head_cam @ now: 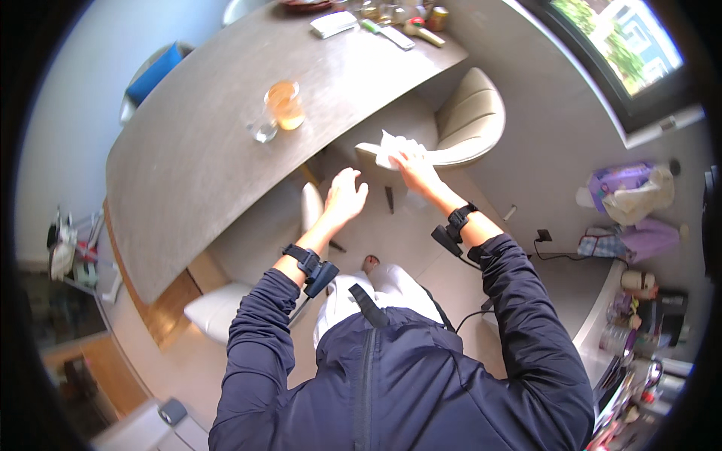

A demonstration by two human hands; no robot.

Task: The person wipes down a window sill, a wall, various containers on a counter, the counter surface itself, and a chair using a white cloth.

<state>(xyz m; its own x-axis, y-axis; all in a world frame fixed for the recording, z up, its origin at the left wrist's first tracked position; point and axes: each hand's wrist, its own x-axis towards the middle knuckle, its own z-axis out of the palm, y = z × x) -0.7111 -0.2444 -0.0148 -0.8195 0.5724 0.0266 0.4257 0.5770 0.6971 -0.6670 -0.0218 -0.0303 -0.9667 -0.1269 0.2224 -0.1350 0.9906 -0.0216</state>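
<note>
My right hand (416,169) grips a crumpled white tissue or cloth (392,149) in front of a beige upholstered chair (474,115). Just off the near edge of the grey table (186,186), my left hand (345,195) hangs in the air, fingers apart, with nothing in it. Beyond that hand, a glass of amber drink (286,107) stands on the tabletop. A small clear glass (264,131) stands close beside it. Both wrists carry black strapped devices.
A second pale chair (220,310) is tucked under the table at left. White-handled utensils, a folded white cloth (334,25) and jars sit at the far end. To the right are a window (626,45), hanging cloths (648,239) and a cluttered counter (598,304).
</note>
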